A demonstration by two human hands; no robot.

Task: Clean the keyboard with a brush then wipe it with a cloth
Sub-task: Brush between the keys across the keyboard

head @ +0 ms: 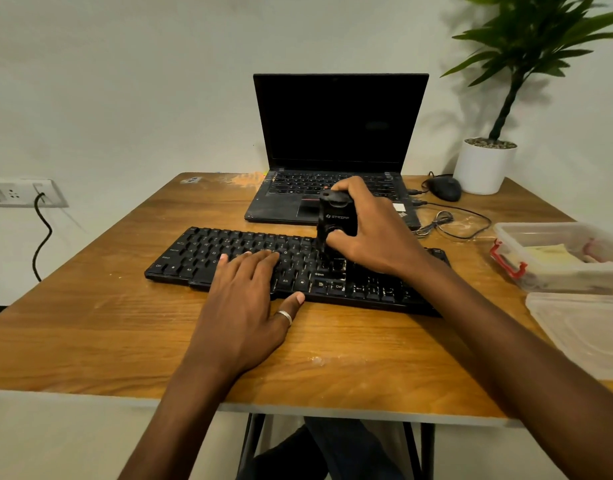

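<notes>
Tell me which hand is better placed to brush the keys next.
Right. The right hand grips the black brush upright over the right half of the keyboard, while the left hand lies flat on the keys, apparently steadying it.

Left hand [244, 306] flat, fingers [260, 261] straight; right hand [377, 233] fingers curled round brush [336, 216].
</notes>
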